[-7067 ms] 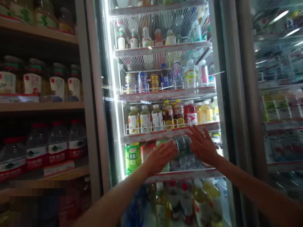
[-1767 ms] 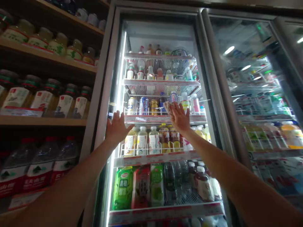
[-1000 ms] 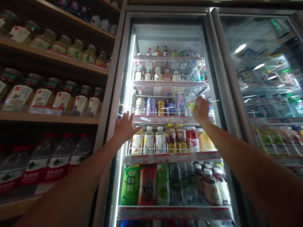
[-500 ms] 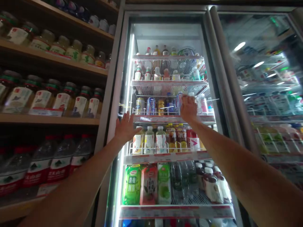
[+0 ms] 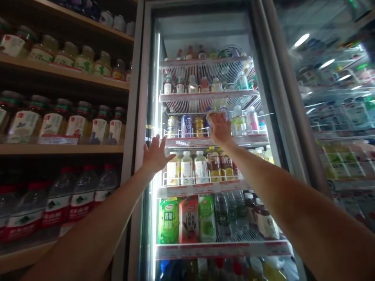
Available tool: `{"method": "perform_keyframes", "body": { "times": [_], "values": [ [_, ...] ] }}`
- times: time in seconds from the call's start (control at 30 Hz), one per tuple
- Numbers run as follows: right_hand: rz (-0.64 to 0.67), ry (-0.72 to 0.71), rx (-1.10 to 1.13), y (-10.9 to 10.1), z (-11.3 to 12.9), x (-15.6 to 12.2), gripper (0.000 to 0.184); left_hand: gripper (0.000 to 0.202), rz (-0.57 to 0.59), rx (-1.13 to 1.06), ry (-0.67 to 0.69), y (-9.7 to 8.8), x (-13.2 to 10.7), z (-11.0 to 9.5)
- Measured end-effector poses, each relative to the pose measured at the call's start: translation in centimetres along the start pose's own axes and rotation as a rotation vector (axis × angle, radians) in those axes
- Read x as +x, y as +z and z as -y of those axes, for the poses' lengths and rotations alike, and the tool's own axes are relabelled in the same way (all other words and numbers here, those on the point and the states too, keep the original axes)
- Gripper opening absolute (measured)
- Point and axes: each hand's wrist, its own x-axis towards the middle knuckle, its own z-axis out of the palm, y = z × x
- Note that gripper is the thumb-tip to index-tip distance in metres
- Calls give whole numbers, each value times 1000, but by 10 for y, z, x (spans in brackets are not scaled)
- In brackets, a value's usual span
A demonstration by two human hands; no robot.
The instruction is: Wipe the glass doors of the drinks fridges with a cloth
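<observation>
My left hand (image 5: 157, 154) has its fingers spread, at the left side of the glass door (image 5: 202, 29) of a lit drinks cooler, and it holds nothing I can see. Farther right and higher, my right hand (image 5: 219, 127) is in front of the shelf of cans, fingers extended and slightly blurred; no object shows in it. Whether either palm presses on the glass is hard to make out. Behind the glass near my right hand are a gold can (image 5: 199, 128) and a blue can (image 5: 186, 126). Tea bottles (image 5: 186, 168) stand on the shelf below.
On the left, wooden shelves (image 5: 58, 149) hold jars (image 5: 77, 121) and red-capped water bottles (image 5: 79, 199). A second glass-fronted cooler (image 5: 336, 128) stands on the right, past a metal frame (image 5: 285, 93). Large green and red drink bottles (image 5: 189, 220) fill a lower cooler shelf.
My right hand has moved left across the front of the can shelf. My left hand stays nearly in place, still spread. The view has shifted slightly.
</observation>
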Motion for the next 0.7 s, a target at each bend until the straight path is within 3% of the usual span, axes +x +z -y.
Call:
{"method": "perform_keyframes", "body": {
  "times": [0.1, 0.17, 0.23, 0.33, 0.4, 0.47, 0.6, 0.63, 0.7],
  "values": [
    [127, -367, 35, 18, 49, -16, 53, 80, -9, 12, -3, 0, -1, 1],
    [166, -519, 35, 23, 55, -24, 54, 79, -21, 15, 2, 0, -2, 1],
    [134, -443, 19, 17, 33, -25, 53, 78, -22, 8, -2, 0, -3, 0],
    [-21, -18, -10, 1, -17, -17, 50, 76, -7, -10, -16, 2, -7, -6],
    [-86, 138, -28, -4, -34, -15, 49, 79, 0, -26, -27, 6, -11, -13],
    [-64, 85, -35, -2, -30, -23, 49, 84, -14, -40, -25, 10, -15, -19],
    [108, -424, -35, 9, -22, -56, 53, 84, -53, -40, -15, 17, -20, -22],
    [97, -435, -45, 9, -31, -62, 52, 84, -58, -36, -17, 18, -20, -21],
    [-27, -193, -76, 2, -60, -70, 49, 84, -66, -28, -17, 17, -19, -20]
  ]
}}
